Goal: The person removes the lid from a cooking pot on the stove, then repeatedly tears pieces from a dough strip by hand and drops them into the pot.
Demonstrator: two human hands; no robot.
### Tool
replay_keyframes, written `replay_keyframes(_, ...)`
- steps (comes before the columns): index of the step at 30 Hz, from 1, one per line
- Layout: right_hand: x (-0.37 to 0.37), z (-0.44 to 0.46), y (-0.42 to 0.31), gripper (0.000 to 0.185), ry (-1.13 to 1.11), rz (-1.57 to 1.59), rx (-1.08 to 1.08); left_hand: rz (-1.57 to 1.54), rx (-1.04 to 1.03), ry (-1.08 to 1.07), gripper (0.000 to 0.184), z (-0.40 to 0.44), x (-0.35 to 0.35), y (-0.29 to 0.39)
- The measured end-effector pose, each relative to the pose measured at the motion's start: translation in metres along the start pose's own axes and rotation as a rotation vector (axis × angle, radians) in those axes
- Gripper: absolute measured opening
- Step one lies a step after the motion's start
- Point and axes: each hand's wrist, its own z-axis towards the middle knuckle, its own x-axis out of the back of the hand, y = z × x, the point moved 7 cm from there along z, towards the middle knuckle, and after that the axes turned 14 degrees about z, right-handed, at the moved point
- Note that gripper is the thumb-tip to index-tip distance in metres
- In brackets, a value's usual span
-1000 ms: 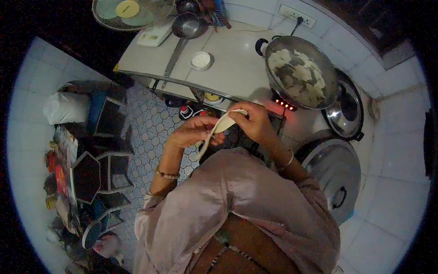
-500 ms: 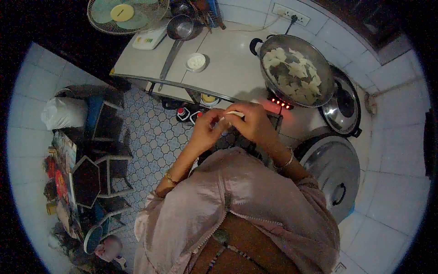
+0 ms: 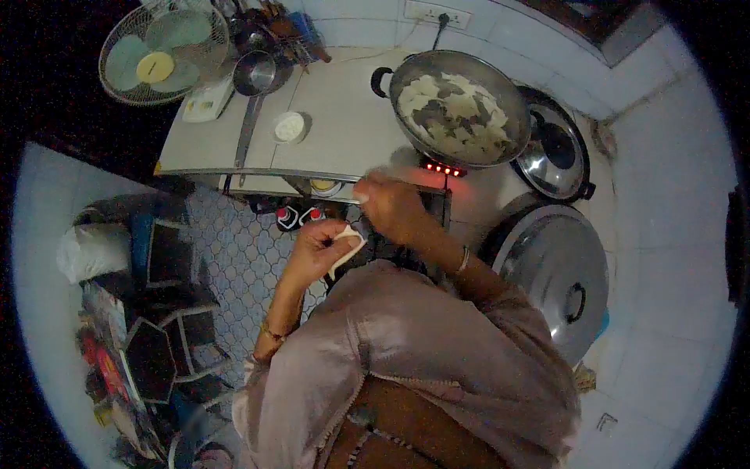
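Observation:
My left hand (image 3: 319, 252) pinches a flat, cream-coloured piece of dough (image 3: 349, 248) between thumb and fingers, with a pointed end hanging below the thumb. Up and to the right of it is my right hand (image 3: 394, 207), apart from the dough, in front of the counter edge. Its fingers are curled together and partly smeared by motion; a pale spot shows at the fingertips, and I cannot make out what it is. Beyond it, a wide pan (image 3: 461, 152) on a lit stove holds several pale pieces of dough (image 3: 461, 109). A small white-filled bowl (image 3: 289, 127) stands on the counter.
A long-handled saucepan (image 3: 255, 74), a white scale (image 3: 207, 102) and a fan (image 3: 156, 66) are at the back left. Right of the pan lies a glass lid (image 3: 551, 152), with a large metal lid (image 3: 551, 270) nearer me. Chairs (image 3: 168, 258) stand on the left.
My hands were together at the dough and have parted. The left has drawn down and left with the dough; the right is now clear of it. The whole view has shifted.

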Motion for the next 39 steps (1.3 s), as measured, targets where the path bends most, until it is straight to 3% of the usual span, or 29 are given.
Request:
replay_keyframes(2,0.005,-0.001,0.038,0.015,-0.017,-0.353,0.151,-0.025,0.02,0.04,0.013,-0.002,-0.001,-0.003)
replay_keyframes(4,0.055,0.002,0.044,0.019,0.171,-0.383,-0.046,-0.101,0.15,0.18,0.016,0.003,0.004,-0.015)
replay_keyframes(7,0.1,0.001,0.102,0.024,0.135,-0.642,-0.289,-0.217,0.255,0.169,0.017,0.004,0.008,-0.018)
replay_keyframes(9,0.129,0.002,0.116,0.027,0.222,-0.722,-0.309,-0.179,0.235,0.182,0.02,0.004,0.003,-0.022)
replay_keyframes(12,0.132,0.0,0.11,0.028,0.167,-0.77,-0.357,-0.166,0.19,0.214,0.02,0.012,0.0,-0.039)
replay_keyframes(14,0.107,0.004,0.075,0.029,0.203,-0.433,-0.181,-0.214,0.186,0.23,0.022,0.016,-0.004,-0.027)
replay_keyframes(16,0.046,-0.001,0.071,0.031,-0.036,-0.09,-0.078,-0.21,0.172,0.253,0.024,0.018,-0.007,-0.01)
replay_keyframes(18,-0.006,-0.003,0.048,0.033,-0.241,0.243,-0.181,-0.202,0.151,0.271,0.026,0.02,-0.007,-0.006)
replay_keyframes(19,-0.016,-0.005,0.039,0.033,-0.241,0.245,-0.18,-0.171,0.162,0.253,0.027,0.022,-0.009,-0.007)
replay_keyframes(21,-0.03,-0.008,0.038,0.031,-0.156,0.584,-0.341,-0.135,0.187,0.246,0.029,0.022,-0.007,-0.007)
replay_keyframes(23,-0.036,-0.01,0.047,0.027,-0.113,0.569,-0.235,-0.276,0.266,0.194,0.035,0.021,-0.006,-0.007)
replay_keyframes(25,-0.033,-0.014,0.044,0.027,-0.07,0.728,-0.497,-0.35,0.24,0.239,0.034,0.02,-0.009,-0.025)
replay_keyframes(27,-0.032,-0.01,0.038,0.022,-0.062,0.662,-0.423,-0.274,0.066,0.144,0.028,0.024,-0.015,-0.02)
replay_keyframes(29,-0.026,-0.012,0.036,0.02,-0.003,0.473,-0.316,-0.248,0.087,0.076,0.019,0.021,-0.012,-0.02)
replay_keyframes(31,-0.021,-0.012,0.032,0.017,0.045,0.416,-0.238,0.141,0.102,0.007,0.012,0.018,-0.008,-0.018)
replay_keyframes(33,-0.013,-0.012,0.023,0.014,0.102,0.349,-0.159,0.103,0.073,0.005,0.01,0.016,-0.006,-0.006)
replay_keyframes(35,-0.005,-0.012,-0.013,0.011,0.059,-0.091,0.195,0.059,0.039,-0.012,0.01,0.013,-0.008,0.004)
replay_keyframes(36,-0.002,-0.014,-0.001,0.011,0.068,-0.101,0.183,-0.057,0.035,-0.068,0.01,0.01,-0.012,0.006)
replay_keyframes(38,0.012,-0.01,0.051,0.01,0.069,-0.459,-0.087,-0.192,0.043,-0.108,0.01,0.004,-0.017,0.013)
replay_keyframes(39,0.032,-0.009,0.045,0.013,0.148,-0.583,-0.016,-0.191,0.031,-0.104,0.01,0.007,-0.016,0.012)
